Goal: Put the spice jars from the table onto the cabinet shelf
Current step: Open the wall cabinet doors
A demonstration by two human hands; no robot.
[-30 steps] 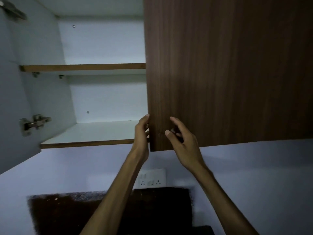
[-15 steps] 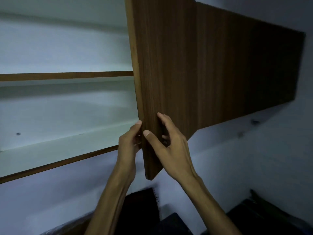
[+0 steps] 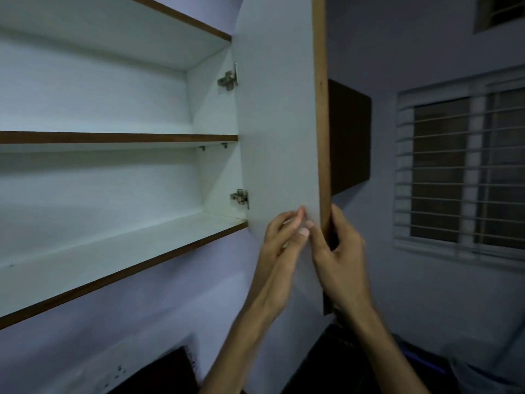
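- The step in hand looks like swinging the cabinet door [image 3: 279, 137] wide, so the lower shelf [image 3: 119, 245] is free to take jars.
- To do it well, I would ease the door round on its hinges [image 3: 240, 197] until it stands clear of the opening, letting go only once it rests without drifting shut.
- The right hand [image 3: 339, 251] has its grip closed over the door's brown front edge near the bottom corner, thumb on the white inner face and fingers wrapped behind.
- The left hand [image 3: 279, 240] has a loose, partly open grip, holding nothing; its fingertips [image 3: 301, 214] touch the inner face just beside the right thumb.
- No spice jars show here, nor the surface they sit on; both shelves are bare.
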